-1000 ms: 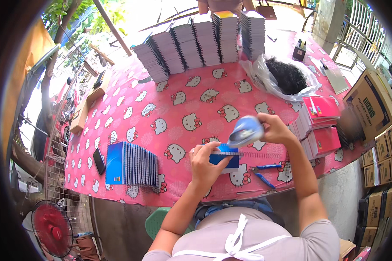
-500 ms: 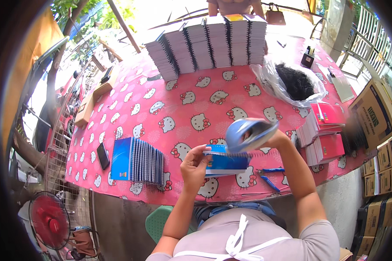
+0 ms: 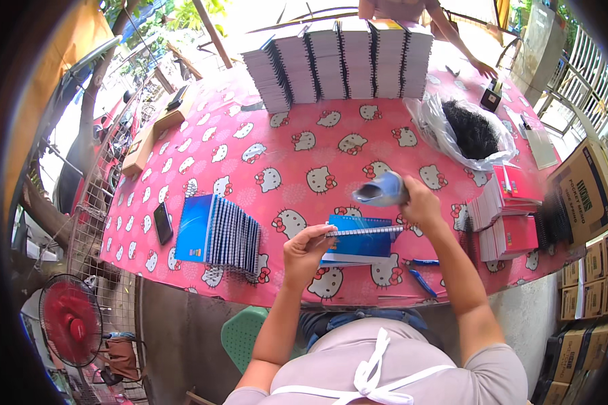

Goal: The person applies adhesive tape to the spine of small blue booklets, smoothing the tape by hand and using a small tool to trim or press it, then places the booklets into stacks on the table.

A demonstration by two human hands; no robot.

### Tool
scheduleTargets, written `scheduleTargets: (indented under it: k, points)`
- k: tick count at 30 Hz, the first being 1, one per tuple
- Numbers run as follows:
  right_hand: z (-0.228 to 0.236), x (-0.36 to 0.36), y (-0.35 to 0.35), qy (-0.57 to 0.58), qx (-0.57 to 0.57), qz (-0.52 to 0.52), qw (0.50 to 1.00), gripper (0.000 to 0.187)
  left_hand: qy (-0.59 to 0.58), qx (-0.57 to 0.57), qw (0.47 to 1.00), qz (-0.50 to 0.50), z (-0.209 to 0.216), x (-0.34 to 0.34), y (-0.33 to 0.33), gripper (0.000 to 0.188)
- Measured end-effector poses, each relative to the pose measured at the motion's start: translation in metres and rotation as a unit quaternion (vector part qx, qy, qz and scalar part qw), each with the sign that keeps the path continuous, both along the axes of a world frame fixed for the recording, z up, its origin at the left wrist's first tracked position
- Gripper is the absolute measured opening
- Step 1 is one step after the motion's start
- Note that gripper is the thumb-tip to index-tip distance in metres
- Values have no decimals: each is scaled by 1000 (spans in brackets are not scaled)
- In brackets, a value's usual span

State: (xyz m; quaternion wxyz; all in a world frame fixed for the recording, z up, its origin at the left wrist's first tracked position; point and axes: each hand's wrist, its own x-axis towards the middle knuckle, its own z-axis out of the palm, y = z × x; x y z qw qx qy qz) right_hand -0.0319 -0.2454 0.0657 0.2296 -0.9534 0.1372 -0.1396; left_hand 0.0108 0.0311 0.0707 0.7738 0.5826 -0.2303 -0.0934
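My left hand (image 3: 307,251) pinches the left end of a narrow spiral-bound edge (image 3: 365,231), raised just above blue-covered notebook parts (image 3: 361,248). A blue sheet with small holes along its top edge (image 3: 361,221) shows behind that spiral. White page edges stick out below the blue cover. Farther right, my right hand (image 3: 422,201) is closed round a curled blue and pale thing (image 3: 383,189); motion blur hides its exact kind. Beside the notebook lie blue-handled pliers (image 3: 422,282) and another slim blue tool (image 3: 425,262).
A blue notebook stack (image 3: 216,233) and phone (image 3: 163,223) are left. Tall stacks (image 3: 338,61) stand at the back. Right are a plastic bag of black coils (image 3: 469,131), pink-covered notebooks (image 3: 510,209) and a carton (image 3: 584,192). Across the table, another person's hand (image 3: 483,69) reaches toward a black container (image 3: 491,96).
My right hand has drawn the curled blue thing up and away from the notebook. The spiral edge in my left hand now shows clearly. The other person's arm has stretched out over the table.
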Motion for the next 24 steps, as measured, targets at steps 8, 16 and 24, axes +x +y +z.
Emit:
scheduleTargets:
  k: [8, 16, 24]
  points:
    - [-40, -137, 28, 2, -47, 11, 999, 60, -333, 74, 933, 112, 41, -30, -10, 25]
    - [22, -154, 86, -103, 143, 109, 978, 45, -318, 150, 932, 91, -2, -52, -16, 18]
    - [53, -136, 107, -57, 250, 124, 959, 34, -302, 117, 942, 89, 8, -54, -18, 21]
